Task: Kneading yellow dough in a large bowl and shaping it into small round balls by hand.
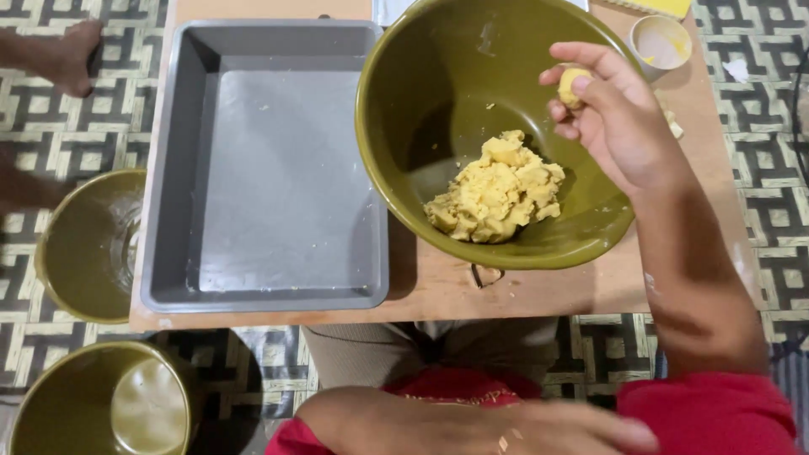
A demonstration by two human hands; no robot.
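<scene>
Head view shows the right hand [611, 118] pinching a small dough ball [574, 84] over the green bowl [421, 101] at the table's [438, 291] right edge, left hand [556, 430] lying flat below.

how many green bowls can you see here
3. One green bowl holding yellow dough sits on the wooden table beside the grey tray. Two more sit on the patterned floor mat: one left of the table, one at bottom left.

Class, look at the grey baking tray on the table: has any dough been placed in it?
No. The grey baking tray holds no dough; the yellow dough lies in the green bowl, with one small piece in the right hand.
</scene>
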